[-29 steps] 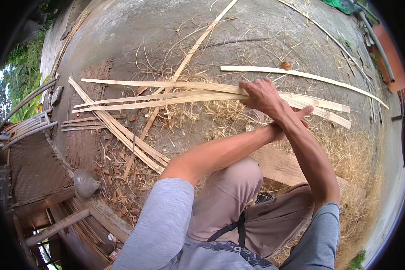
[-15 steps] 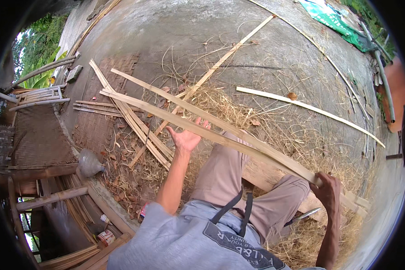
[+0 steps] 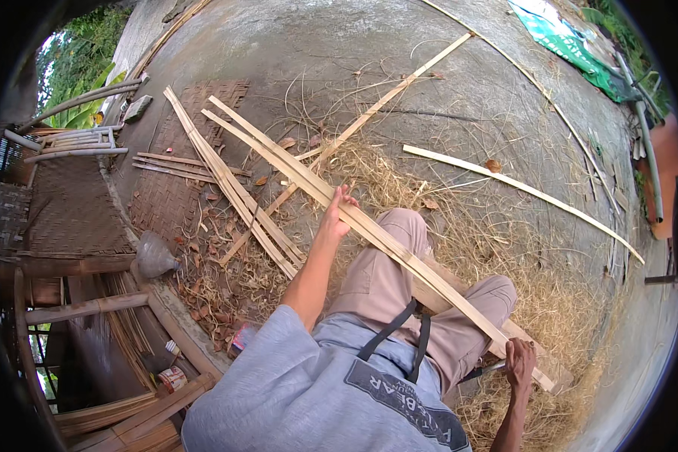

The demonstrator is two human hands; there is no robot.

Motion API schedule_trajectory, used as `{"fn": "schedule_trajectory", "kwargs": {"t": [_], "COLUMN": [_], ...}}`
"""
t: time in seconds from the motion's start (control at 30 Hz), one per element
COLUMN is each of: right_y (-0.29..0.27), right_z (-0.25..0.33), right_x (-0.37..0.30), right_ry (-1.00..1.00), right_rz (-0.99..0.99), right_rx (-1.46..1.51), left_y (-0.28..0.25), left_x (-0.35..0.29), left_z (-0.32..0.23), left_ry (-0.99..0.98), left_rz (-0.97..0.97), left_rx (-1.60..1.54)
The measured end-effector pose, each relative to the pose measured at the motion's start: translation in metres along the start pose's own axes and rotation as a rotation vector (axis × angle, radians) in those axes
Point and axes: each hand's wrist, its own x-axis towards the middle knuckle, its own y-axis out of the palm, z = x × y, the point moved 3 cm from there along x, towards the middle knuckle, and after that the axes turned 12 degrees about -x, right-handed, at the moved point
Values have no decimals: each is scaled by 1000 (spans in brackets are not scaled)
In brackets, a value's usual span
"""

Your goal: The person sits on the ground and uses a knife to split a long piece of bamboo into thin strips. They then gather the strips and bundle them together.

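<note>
Two long, pale bamboo strips [image 3: 422, 269] run diagonally across my lap, lying nearly together with their far ends slightly apart. My left hand [image 3: 336, 214] is closed round them near the middle, fingers showing at the strips' edge. At the near right end, my right hand [image 3: 520, 361] grips the strips beside my knee. A metal blade [image 3: 494, 368] shows partly under my right thigh, its handle hidden. Beneath the strips and across my legs' far side lies a wooden board [image 3: 554, 375], mostly covered.
More split bamboo strips [image 3: 230, 181] lie left on a woven mat [image 3: 177, 143]. A single pale strip [image 3: 527, 197] rests at the right. Curly shavings [image 3: 369, 177] cover the ground. A clear plastic jug [image 3: 156, 256] stands near a bamboo frame [image 3: 90, 310]; a green-blue tarp [image 3: 572, 49] lies far right.
My left hand has gone from open under the strips to closed round them. The strips have come together, and my right hand has moved down and slightly left.
</note>
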Motion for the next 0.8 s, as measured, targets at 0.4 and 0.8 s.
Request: {"fn": "schedule_trajectory", "kwargs": {"t": [0.4,0.8], "right_y": [-31,-9], "right_z": [13,273], "right_x": [8,166], "right_ry": [358,-347], "right_rz": [-702,-111], "right_rx": [7,88], "left_y": [43,66], "left_x": [-35,-241], "left_z": [69,321], "left_ry": [123,-550], "left_rz": [-123,653], "left_rx": [27,719]}}
